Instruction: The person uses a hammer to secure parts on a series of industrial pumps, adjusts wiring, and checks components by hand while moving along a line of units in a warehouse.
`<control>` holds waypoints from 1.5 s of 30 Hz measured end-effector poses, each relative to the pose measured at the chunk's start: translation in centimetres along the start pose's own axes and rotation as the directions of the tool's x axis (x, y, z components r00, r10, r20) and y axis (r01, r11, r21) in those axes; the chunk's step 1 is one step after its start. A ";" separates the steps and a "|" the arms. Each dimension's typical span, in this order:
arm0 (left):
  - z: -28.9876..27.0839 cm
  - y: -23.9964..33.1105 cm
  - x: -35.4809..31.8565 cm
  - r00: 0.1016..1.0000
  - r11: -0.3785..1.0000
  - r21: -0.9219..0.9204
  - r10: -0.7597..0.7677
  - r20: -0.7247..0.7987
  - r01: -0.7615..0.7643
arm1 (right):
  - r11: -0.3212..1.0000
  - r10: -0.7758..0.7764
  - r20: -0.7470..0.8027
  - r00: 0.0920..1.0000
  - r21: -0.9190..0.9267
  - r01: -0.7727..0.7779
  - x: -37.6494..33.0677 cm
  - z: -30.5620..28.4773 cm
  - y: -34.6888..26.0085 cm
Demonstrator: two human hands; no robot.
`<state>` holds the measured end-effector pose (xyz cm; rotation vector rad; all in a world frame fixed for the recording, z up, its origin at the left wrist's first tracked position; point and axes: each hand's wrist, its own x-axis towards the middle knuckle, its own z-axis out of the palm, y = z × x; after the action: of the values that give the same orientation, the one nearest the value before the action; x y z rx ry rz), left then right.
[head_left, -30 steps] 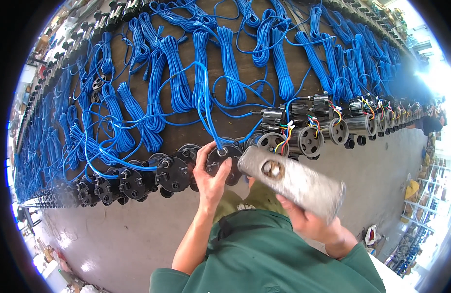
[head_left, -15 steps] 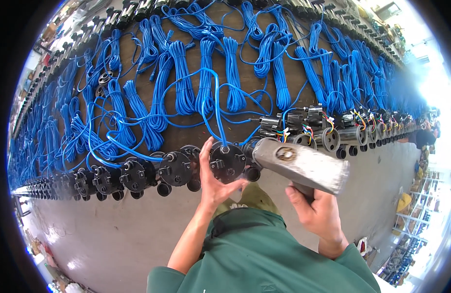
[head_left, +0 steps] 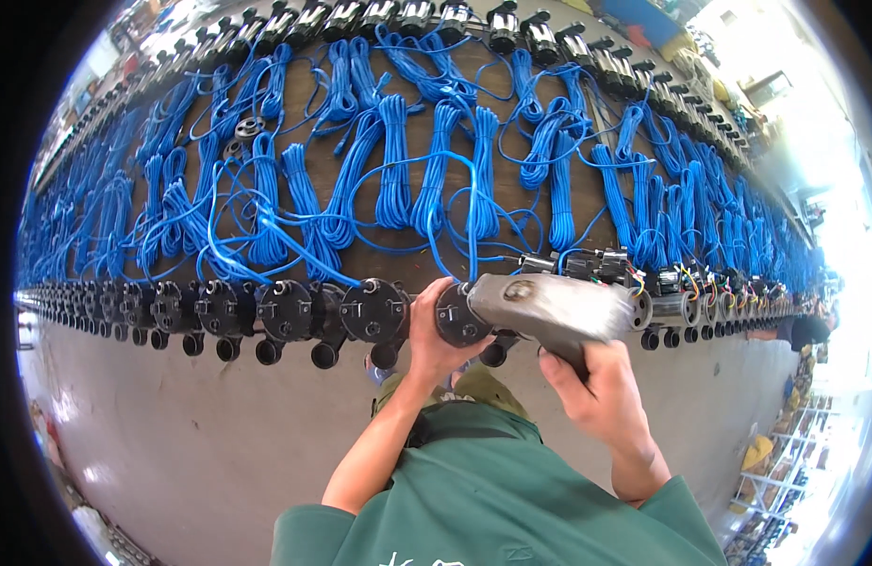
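Note:
My left hand (head_left: 430, 332) is wrapped round a black cylindrical housing (head_left: 462, 321) at the table's near edge, thumb underneath. A round end cap with a blue cable rising from its top faces me. In my right hand (head_left: 601, 396) is a grey pistol-grip power tool (head_left: 549, 307), gripped by its handle. The tool's body is scuffed and its rear end blurred by motion. Its nose reaches the right side of the cap; the tip itself is hidden. Just left of my left hand stands another capped black cylinder (head_left: 375, 311).
Similar black cylinders (head_left: 287, 310) line the near edge, with short pipe stubs (head_left: 325, 355) below. Tied blue cable coils (head_left: 394, 165) cover the brown tabletop (head_left: 398, 255). Rightward, open housings show coloured wires (head_left: 686, 275). Another row of cylinders (head_left: 417, 17) runs along the far edge.
My left hand has closed from spread fingers to a hold round the cylinder. The tool has come left onto the cap's edge. The whole view has shifted, showing more of the far row.

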<state>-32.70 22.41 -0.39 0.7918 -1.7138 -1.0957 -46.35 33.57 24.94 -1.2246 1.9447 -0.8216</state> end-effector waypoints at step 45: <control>0.7 -0.6 0.7 0.994 0.998 0.040 -0.051 0.095 0.047 | 0.968 0.031 -0.132 0.991 -0.242 -0.062 0.5 3.2 9.7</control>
<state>-33.61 21.86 -0.80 0.8202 -1.8083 -1.1540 -48.65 36.11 15.32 -1.2890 2.2229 -0.6632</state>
